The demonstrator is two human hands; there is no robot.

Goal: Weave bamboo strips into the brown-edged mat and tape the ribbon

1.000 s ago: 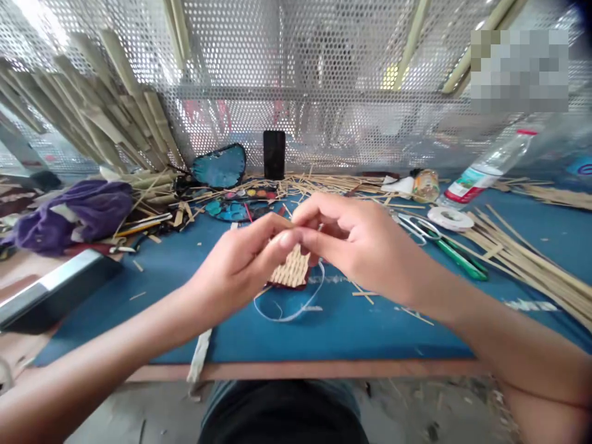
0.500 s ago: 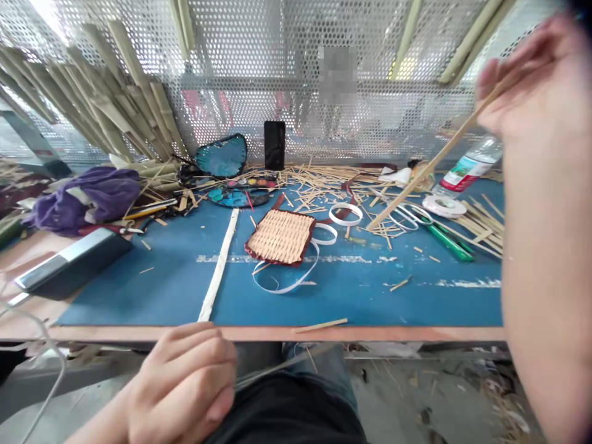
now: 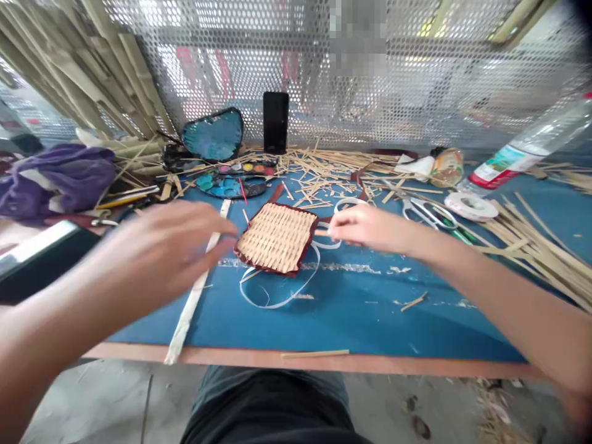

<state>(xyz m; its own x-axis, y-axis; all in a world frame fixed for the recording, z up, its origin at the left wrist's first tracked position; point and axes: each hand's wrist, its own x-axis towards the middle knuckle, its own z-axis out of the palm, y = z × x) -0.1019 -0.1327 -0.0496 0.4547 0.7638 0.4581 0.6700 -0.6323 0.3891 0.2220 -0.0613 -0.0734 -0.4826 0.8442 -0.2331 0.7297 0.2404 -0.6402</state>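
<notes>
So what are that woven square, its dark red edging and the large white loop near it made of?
Woven square: probably bamboo or similar, matte; flat, pale tan strips interlace. Dark red edging: perhaps fabric or cord, dull and uneven-looking. White loop: likely smooth plastic strip, since it's thin and evenly curved.

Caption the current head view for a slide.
Blurred left hand and right hand flank a woven panel edged in dark red on a blue tabletop, thin strips scattered behind.

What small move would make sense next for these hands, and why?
Perhaps steady the woven square with the left hand: it hovers open beside the left edge, while the right hand is by the small white loops opposite.
</notes>
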